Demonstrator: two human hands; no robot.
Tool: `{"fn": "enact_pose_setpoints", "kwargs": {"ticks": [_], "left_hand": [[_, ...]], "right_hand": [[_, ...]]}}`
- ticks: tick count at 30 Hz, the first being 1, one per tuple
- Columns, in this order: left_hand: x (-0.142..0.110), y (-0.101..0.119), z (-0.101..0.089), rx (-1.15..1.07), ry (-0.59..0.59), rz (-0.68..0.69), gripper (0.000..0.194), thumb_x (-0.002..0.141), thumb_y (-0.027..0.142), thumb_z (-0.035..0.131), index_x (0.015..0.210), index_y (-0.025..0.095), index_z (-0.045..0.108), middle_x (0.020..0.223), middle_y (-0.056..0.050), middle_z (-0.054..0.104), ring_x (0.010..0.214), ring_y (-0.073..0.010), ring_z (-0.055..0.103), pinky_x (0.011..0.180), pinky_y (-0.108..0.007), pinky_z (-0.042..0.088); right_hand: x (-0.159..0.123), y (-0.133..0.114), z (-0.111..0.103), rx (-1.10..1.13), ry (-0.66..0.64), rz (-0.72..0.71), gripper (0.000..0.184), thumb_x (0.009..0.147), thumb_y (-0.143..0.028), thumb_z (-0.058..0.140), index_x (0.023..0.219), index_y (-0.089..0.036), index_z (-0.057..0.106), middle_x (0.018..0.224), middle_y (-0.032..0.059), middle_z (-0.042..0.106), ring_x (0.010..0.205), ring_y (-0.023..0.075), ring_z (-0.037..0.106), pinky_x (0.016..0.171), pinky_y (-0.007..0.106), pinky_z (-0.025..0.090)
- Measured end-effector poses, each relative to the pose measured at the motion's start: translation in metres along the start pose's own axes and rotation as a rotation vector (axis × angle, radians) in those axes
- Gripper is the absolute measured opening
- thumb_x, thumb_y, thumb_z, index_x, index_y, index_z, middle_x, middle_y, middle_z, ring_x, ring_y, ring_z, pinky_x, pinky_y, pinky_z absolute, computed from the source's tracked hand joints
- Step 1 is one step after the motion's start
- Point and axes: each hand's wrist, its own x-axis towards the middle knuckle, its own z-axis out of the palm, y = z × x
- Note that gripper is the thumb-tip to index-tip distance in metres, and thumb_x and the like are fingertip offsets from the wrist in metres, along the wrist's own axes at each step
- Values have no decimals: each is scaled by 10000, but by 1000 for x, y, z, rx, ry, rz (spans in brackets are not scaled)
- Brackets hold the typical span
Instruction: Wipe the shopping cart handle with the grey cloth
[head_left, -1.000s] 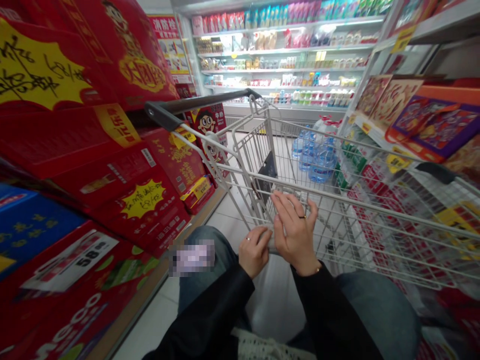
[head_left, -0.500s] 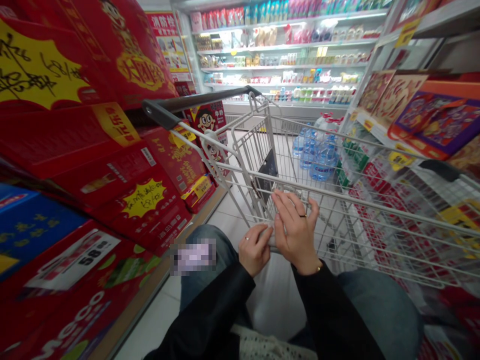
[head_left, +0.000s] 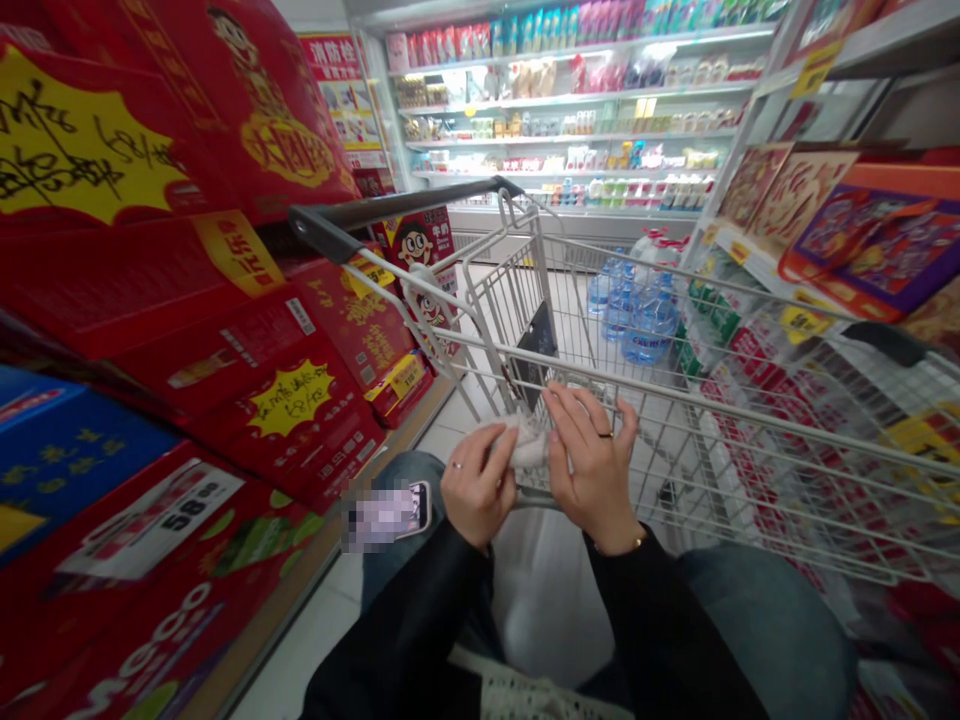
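A grey wire shopping cart stands right in front of me. My left hand pinches a crumpled whitish sheet, thin like a tissue or film; its exact kind is blurred. The sheet spans the gap between both hands, by the cart's lower bar. My right hand has its fingers bent together against the cart's wire side, and its palm side is hidden. On my left knee lies a phone, its screen partly pixelated.
Stacked red gift boxes rise close on the left. Large water bottles stand on the floor beyond the cart. Shelves with boxed goods line the right side. A lit refrigerated case runs along the back.
My left hand has moved left, away from my right hand, and the whitish sheet now shows between them. My right hand stays in place. More of the phone is visible.
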Motion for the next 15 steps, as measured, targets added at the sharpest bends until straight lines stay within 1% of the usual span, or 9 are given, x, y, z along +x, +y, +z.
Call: {"fn": "enact_pose_setpoints", "kwargs": {"ticks": [2, 3, 5, 8, 10, 12, 15], "left_hand": [[18, -6, -9, 27, 71, -17, 528, 821, 61, 582, 1315, 234, 652, 1245, -110, 699, 1176, -259, 665, 1027, -424, 556], [20, -8, -8, 32, 80, -22, 523, 815, 56, 582, 1303, 230, 658, 1235, -109, 702, 1169, -259, 668, 1021, -425, 557], [14, -8, -2, 25, 57, -21, 512, 803, 47, 576, 1277, 219, 669, 1206, -110, 711, 1142, -258, 676, 1001, -421, 564], [-5, -7, 10, -4, -17, 2, 511, 791, 35, 569, 1261, 206, 674, 1186, -111, 720, 1119, -258, 682, 992, -417, 568], [-7, -8, 10, -25, -40, -1, 516, 796, 33, 570, 1271, 208, 672, 1194, -110, 721, 1121, -251, 683, 997, -403, 567], [5, -12, 3, -24, 6, -20, 518, 807, 44, 589, 1288, 215, 669, 1209, -106, 719, 1131, -244, 682, 1007, -390, 561], [37, -18, -12, 22, 139, -32, 517, 813, 71, 622, 1305, 226, 666, 1219, -101, 717, 1143, -245, 682, 1030, -391, 546]], "right_hand": [[0, 0, 0, 12, 6, 9, 589, 988, -197, 457, 1568, -286, 398, 1517, 39, 582, 1412, 238, 503, 1261, 533, 113], [0, 0, 0, 17, 5, 14, 572, 993, -201, 454, 1558, -283, 413, 1518, 39, 580, 1413, 235, 501, 1261, 531, 110], [0, 0, 0, 20, 0, 16, 546, 1002, -210, 443, 1545, -272, 432, 1524, 46, 575, 1419, 236, 494, 1261, 532, 105], [0, 0, 0, 10, -11, 11, 563, 1000, -211, 433, 1561, -265, 411, 1526, 60, 571, 1421, 244, 489, 1257, 538, 105], [0, 0, -1, -3, -16, 9, 589, 993, -205, 440, 1576, -273, 386, 1532, 57, 565, 1418, 244, 493, 1256, 536, 114], [0, -1, -1, -15, -20, 9, 604, 987, -202, 452, 1581, -283, 377, 1540, 49, 557, 1414, 243, 496, 1256, 536, 122], [1, -1, -2, -15, -15, 10, 605, 984, -198, 462, 1578, -285, 384, 1536, 47, 563, 1409, 243, 500, 1255, 536, 126]]}}
